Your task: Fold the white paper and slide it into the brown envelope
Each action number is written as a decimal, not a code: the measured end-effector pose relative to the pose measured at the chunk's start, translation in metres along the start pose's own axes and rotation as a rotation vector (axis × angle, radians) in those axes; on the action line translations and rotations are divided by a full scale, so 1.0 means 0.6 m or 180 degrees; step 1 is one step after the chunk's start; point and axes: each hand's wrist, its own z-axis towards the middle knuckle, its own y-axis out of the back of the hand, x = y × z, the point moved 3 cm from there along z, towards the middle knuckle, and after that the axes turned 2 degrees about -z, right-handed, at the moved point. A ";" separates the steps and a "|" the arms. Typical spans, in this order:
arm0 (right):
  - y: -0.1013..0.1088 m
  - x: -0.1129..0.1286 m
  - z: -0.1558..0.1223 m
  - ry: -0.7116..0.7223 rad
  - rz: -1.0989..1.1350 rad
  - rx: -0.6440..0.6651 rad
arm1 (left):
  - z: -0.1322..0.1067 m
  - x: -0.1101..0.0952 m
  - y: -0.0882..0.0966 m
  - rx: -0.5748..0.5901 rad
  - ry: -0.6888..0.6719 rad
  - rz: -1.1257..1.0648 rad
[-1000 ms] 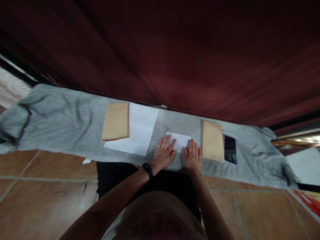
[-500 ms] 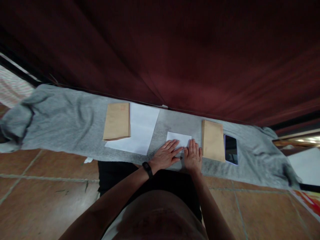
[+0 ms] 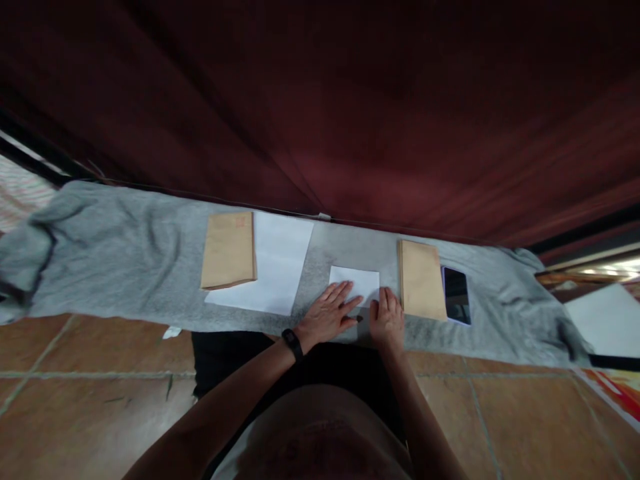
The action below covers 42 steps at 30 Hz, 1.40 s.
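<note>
A small folded sheet of white paper (image 3: 357, 277) lies in front of me on the grey cloth. My left hand (image 3: 330, 313), with a black band on its wrist, rests flat on the paper's left part, fingers spread. At the right edge of the paper is my right hand (image 3: 387, 323), its fingers bent together and the thumb close to them, closed on that edge. By my left thumb shows a small dark spot I cannot make out. To the right of my right hand lies a stack of brown envelopes (image 3: 423, 280).
A larger white sheet (image 3: 281, 263) lies at left, partly under another stack of brown envelopes (image 3: 229, 250). A phone (image 3: 457, 297) lies beside the right stack. The grey cloth (image 3: 125, 260) covers the narrow surface. Behind it hangs a dark red curtain (image 3: 350, 160).
My right hand has gone from lying flat with straight fingers to bent fingers at the paper's right edge. My left hand stays flat on the paper. The view has shifted slightly.
</note>
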 end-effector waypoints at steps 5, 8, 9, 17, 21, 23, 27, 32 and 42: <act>0.021 0.001 0.032 -0.0328 0.0058 0.0438 | 0.001 0.004 -0.010 -0.0062 0.0060 0.0051; 0.022 -0.006 0.049 -0.0710 0.0364 0.0714 | 0.002 0.007 -0.016 -0.0041 0.0089 0.0077; 0.021 -0.010 0.052 -0.0833 0.0554 0.0763 | 0.002 0.008 -0.017 -0.0042 0.0086 0.0081; 0.024 -0.019 0.058 -0.0763 0.1705 0.0729 | -0.001 0.010 -0.008 -0.0100 0.0077 0.0034; 0.039 -0.002 0.057 -0.0649 0.2117 0.0662 | 0.001 0.007 -0.009 -0.0205 0.0173 0.0015; 0.046 0.007 0.057 -0.0664 0.2422 0.0639 | 0.005 0.002 -0.009 -0.0326 0.0323 0.0008; 0.061 0.022 0.058 -0.0771 0.2979 0.0609 | 0.016 -0.011 0.001 -0.0519 0.0611 -0.0059; 0.080 0.033 0.061 -0.1017 0.3796 0.0661 | 0.033 -0.013 0.039 -0.0911 0.0762 -0.0639; 0.011 0.037 0.028 -0.2067 0.4457 0.0795 | 0.045 -0.008 0.021 -0.2584 0.2750 -0.5550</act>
